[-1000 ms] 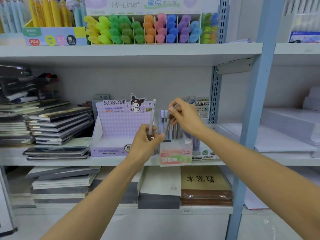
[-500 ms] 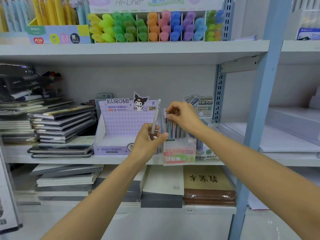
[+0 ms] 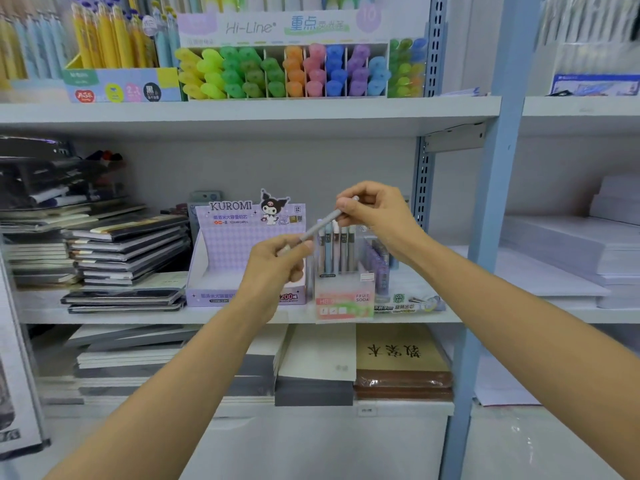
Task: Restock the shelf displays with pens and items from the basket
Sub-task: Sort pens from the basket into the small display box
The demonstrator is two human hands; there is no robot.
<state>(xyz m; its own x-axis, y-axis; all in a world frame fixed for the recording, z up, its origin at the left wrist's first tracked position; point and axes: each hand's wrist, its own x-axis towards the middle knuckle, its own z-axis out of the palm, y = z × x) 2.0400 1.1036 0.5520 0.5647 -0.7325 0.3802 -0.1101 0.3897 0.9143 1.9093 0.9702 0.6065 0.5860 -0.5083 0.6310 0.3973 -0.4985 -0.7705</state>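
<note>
A slim grey pen (image 3: 320, 225) slants between both hands in front of the middle shelf. My left hand (image 3: 275, 268) pinches its lower end. My right hand (image 3: 375, 211) grips its upper end. Just behind and below the pen stands a clear Fruit Soda display box (image 3: 344, 299) with several upright pens in pastel colours. To its left sits the open purple Kuromi box (image 3: 221, 265), which looks hollow inside. No basket is in view.
Stacked notebooks (image 3: 121, 254) fill the shelf's left side. Another pen display (image 3: 382, 268) stands right of the Fruit Soda box. Highlighters (image 3: 294, 71) line the upper shelf. A blue upright post (image 3: 485, 237) stands to the right, white paper stacks (image 3: 588, 251) beyond it.
My left hand tilted its pen from upright to slanted, and my right hand left the display pens and took hold of the pen's upper end. The view shifted slightly upward.
</note>
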